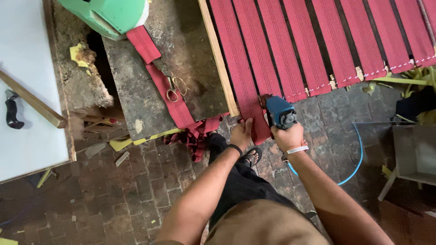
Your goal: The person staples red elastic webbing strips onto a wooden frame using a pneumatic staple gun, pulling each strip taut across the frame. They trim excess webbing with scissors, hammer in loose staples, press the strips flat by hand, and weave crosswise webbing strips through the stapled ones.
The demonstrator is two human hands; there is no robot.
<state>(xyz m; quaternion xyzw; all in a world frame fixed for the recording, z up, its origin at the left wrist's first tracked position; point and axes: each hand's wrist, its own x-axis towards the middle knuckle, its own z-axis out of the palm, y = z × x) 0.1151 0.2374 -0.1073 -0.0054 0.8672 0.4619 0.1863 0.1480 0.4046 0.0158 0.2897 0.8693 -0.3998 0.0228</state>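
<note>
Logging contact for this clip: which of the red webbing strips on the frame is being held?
The leftmost strip, beside the wooden rail: its lower end is pinched by the left hand, with the blue stapler against it.

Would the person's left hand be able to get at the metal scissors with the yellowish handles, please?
Probably yes: the left hand only pinches the red webbing strap, and the scissors lie uncovered on the worn dark board further left, nothing between.

Single head-worn view, looking steeply down past the wearer's torso and forearms at lower centre; brick floor (136, 190) fills lower left, red webbing frame (318, 41) upper right, workbench (136, 90) upper left, all mid-close range
</note>
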